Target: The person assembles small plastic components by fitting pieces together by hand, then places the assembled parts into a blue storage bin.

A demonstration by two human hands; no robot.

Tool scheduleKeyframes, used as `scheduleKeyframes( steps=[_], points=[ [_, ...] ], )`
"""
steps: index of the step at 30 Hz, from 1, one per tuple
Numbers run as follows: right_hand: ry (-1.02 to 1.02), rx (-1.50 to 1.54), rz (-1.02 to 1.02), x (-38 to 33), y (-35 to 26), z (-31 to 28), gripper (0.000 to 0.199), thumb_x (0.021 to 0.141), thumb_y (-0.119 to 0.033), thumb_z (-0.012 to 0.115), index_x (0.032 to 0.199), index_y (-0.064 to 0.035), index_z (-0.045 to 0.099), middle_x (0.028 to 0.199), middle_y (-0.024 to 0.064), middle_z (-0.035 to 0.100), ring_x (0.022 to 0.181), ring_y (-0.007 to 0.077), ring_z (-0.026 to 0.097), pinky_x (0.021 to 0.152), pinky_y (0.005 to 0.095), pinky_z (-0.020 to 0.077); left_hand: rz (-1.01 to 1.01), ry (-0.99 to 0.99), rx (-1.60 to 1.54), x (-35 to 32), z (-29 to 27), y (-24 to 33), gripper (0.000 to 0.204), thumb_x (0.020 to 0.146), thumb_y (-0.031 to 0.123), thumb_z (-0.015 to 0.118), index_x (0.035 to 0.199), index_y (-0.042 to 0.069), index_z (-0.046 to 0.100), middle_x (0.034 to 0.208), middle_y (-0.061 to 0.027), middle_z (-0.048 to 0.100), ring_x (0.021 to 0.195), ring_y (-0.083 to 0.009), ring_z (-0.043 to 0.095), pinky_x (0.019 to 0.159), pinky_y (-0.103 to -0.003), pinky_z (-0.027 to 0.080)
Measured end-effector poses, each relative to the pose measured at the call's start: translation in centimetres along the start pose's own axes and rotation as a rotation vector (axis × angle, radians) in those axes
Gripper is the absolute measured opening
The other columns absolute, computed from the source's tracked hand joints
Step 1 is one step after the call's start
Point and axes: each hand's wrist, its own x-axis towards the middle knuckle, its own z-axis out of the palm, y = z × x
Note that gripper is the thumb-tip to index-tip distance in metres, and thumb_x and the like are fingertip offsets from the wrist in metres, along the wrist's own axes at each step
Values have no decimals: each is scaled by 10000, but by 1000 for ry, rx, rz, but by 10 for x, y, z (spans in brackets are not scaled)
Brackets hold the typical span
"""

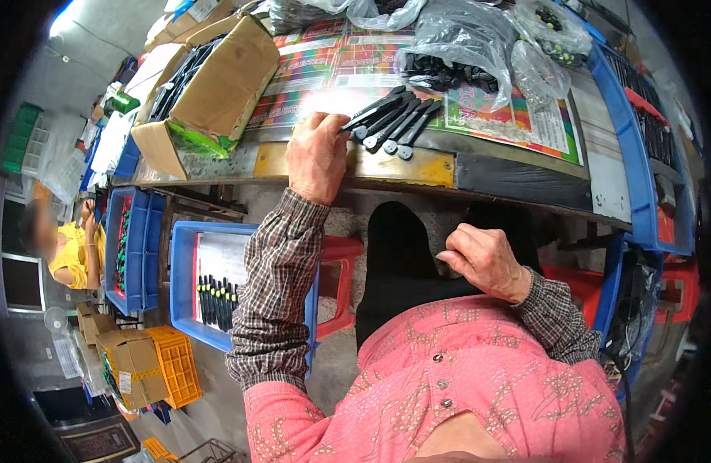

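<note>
Black slim handles (pixel 390 121) lie fanned on the bench at the left hand (pixel 317 157).

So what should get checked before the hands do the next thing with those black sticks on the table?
1. Left hand on the black sticks: ok, its fingers touch their near ends.
2. Sticks lying together: ok, bunched side by side on the table, near its front edge.
3. Right hand free: cannot tell, it rests curled on the lap, and anything in it is hidden.
4. More sticks to hand: ok, a clear bag of black pieces lies just behind the bunch.
5. Blue tray by the left elbow: ok, it holds a row of black sticks with space left.
</note>
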Motion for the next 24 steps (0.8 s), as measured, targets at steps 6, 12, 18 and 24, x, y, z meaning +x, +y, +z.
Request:
scheduleKeyframes(
  steps=[6, 12, 18, 24],
  points=[
    [5, 4, 12, -6, 7, -1, 216, 737, -142, 709, 755, -52, 514, 681, 81, 488, 569, 252, 551, 484, 336, 451, 40, -58, 197, 7, 13, -3, 141, 762, 94, 649, 902, 100, 634, 902, -74, 605, 868, -292, 577, 754, -380, 472],
    [27, 20, -7, -4, 10, -2, 220, 744, -152, 708, 756, -54, 511, 684, 79, 487, 580, 246, 554, 488, 334, 453, 88, -77, 299, 12, 19, -6, 99, 759, 90, 635, 847, 81, 589, 873, -81, 585, 860, -290, 566, 732, -386, 464],
    [35, -24, -13, -3, 14, -12, 221, 759, -178, 697, 762, -59, 510, 694, 76, 486, 586, 244, 558, 491, 331, 460, 124, -98, 325, 18, 20, -9, 143, 712, 104, 625, 837, 65, 569, 879, -105, 573, 875, -292, 554, 763, -395, 430],
    [76, -129, -37, -4, 19, -39, 233, 782, -216, 674, 789, -65, 496, 711, 79, 489, 598, 250, 573, 488, 336, 466, 108, -183, 408, 19, 22, -8, 172, 701, 151, 657, 816, 88, 545, 859, -90, 586, 869, -259, 563, 772, -408, 389]
  ],
)
